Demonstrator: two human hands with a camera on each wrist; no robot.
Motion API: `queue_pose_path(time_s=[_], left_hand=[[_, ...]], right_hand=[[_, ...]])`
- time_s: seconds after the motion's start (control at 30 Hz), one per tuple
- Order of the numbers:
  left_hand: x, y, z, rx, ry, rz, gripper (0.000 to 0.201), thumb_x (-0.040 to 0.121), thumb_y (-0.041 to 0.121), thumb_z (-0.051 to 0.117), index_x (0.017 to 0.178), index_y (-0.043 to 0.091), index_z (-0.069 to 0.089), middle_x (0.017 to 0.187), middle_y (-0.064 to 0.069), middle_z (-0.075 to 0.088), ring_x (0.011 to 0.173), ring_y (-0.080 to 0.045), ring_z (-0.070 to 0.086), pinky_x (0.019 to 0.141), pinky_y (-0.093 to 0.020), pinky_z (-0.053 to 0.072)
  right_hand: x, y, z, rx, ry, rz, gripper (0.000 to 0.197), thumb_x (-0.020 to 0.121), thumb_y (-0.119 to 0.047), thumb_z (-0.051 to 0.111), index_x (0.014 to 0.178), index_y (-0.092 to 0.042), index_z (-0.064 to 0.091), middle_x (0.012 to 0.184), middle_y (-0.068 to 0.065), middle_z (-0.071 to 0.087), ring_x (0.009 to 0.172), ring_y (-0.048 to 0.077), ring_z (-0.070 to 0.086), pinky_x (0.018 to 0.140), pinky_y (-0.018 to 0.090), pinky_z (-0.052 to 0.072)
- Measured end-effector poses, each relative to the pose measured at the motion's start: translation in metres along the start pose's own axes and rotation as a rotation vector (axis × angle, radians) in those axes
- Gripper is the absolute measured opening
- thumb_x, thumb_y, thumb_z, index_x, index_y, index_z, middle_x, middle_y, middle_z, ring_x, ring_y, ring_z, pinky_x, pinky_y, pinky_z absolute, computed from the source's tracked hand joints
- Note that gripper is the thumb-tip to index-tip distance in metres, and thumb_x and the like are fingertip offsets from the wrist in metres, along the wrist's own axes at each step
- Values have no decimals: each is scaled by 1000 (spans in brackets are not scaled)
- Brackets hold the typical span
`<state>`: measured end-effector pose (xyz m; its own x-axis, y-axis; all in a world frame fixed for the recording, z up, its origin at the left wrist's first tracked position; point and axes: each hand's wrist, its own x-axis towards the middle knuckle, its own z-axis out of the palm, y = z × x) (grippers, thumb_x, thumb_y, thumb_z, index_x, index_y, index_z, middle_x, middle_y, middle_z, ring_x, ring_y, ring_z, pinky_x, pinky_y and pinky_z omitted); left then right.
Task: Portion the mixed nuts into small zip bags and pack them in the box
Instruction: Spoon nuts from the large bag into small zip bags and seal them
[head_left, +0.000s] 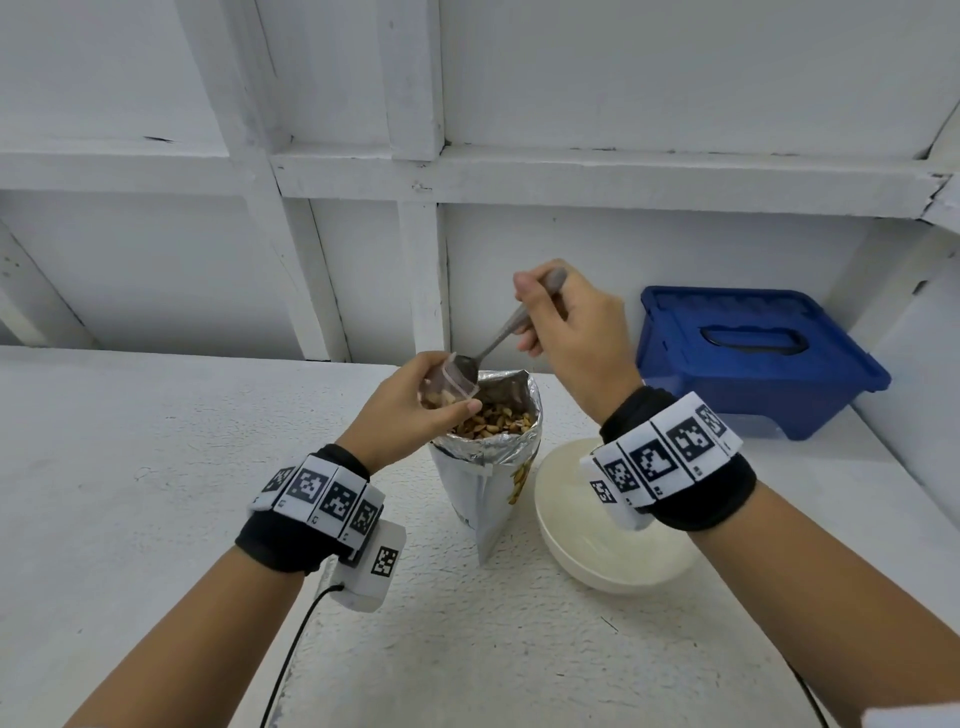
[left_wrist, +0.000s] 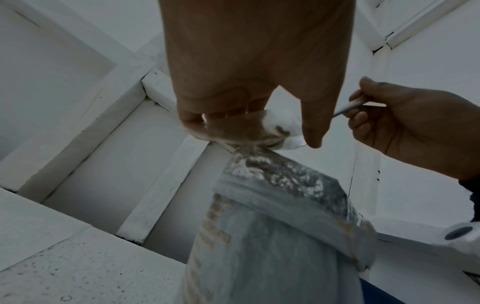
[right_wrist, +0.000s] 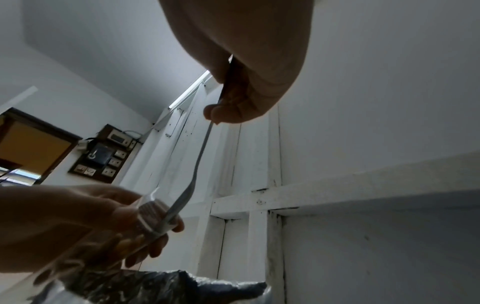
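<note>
Nuts mostly in 1 foil pouch, top open, upright at table centre. L hand raised over pouch mouth, fingers + thumb curled round 1 small zip bag, mouth tilted toward R; a few nuts visible inside. R hand higher, behind pouch, fingers pinching handle of 1 spoon; shaft slopes down-left, bowl at bag opening. 1 cream bowl just R of pouch, under R wrist. 1 blue box w/ lid on, far R by wall, well apart from pouch. Counts: 1 each.
</note>
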<state>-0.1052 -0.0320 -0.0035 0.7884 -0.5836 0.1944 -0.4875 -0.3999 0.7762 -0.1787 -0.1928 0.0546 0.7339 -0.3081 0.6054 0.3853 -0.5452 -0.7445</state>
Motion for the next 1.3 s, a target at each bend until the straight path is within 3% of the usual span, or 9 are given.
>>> queue_pose_path(time_s=[0.1, 0.23, 0.33, 0.47, 0.6, 0.9, 1.0, 1.13, 1.3], left_hand=[[-4, -7, -5, -21, 43, -23, 50, 80, 33, 69, 123, 16, 50, 100, 8, 58, 90, -9, 55, 66, -10, 39], [-11, -10, -13, -36, 17, -33, 41, 83, 30, 67, 119, 19, 50, 91, 12, 55, 63, -4, 54, 42, -16, 41], [-13, -12, -15, -38, -10, -44, 37, 83, 30, 66, 115, 24, 48, 93, 8, 57, 48, 3, 55, 40, -23, 46], [-12, -12, -16, -17, -38, -51, 40, 83, 33, 66, 118, 22, 49, 98, 9, 57, 70, 2, 57, 49, -30, 51], [-10, -14, -16, -2, -43, -44, 42, 82, 35, 66, 119, 23, 49, 103, 7, 58, 86, 6, 53, 57, -15, 45], [-10, -15, -16, 5, -40, -54, 48, 82, 35, 66, 124, 20, 49, 104, 7, 58, 90, -4, 55, 69, -13, 41], [-10, -16, -17, 0, -42, -48, 46, 82, 35, 66, 123, 21, 48, 103, 7, 59, 89, 1, 54, 69, -13, 42], [-9, -16, -19, 16, -71, -45, 48, 82, 35, 66, 124, 19, 48, 108, 5, 59, 95, -11, 56, 69, -14, 43], [-9, -11, -22, 127, -91, -21, 53, 80, 37, 67, 126, 17, 49, 110, 6, 54, 96, -10, 53, 66, -14, 42]], right_hand=[[-1, -1, -6, -2, 44, -72, 15, 96, -20, 48, 86, -10, 54, 63, -1, 61, 52, 4, 60, 51, 17, 50], [-7, 8, -21, -5, 165, -2, 18, 96, -20, 44, 80, -25, 48, 63, -4, 57, 51, 0, 58, 49, 11, 46], [-18, 23, -24, -120, 113, 27, 16, 96, -21, 45, 81, -21, 51, 62, -5, 57, 53, -1, 59, 51, 15, 50], [-36, 41, -15, -281, -64, -122, 28, 94, -29, 45, 89, -6, 61, 64, 7, 61, 57, 16, 62, 55, 29, 48], [-46, 47, -2, -310, -139, -200, 33, 93, -30, 44, 88, -4, 64, 64, 6, 62, 56, 21, 60, 55, 28, 46], [-48, 46, 8, -83, -28, 329, 23, 98, -25, 42, 79, -19, 53, 62, 4, 61, 45, 1, 57, 49, 15, 49], [-46, 49, 3, -32, 38, 439, 27, 99, -25, 40, 76, -17, 52, 59, 5, 61, 43, 3, 57, 45, 14, 47], [-43, 54, -3, 60, 132, 569, 28, 98, -25, 41, 78, -12, 54, 60, 8, 62, 44, 7, 58, 46, 18, 49], [-39, 57, -13, 133, 207, 630, 27, 98, -24, 43, 80, -8, 55, 60, 10, 60, 40, 6, 57, 42, 15, 48]])
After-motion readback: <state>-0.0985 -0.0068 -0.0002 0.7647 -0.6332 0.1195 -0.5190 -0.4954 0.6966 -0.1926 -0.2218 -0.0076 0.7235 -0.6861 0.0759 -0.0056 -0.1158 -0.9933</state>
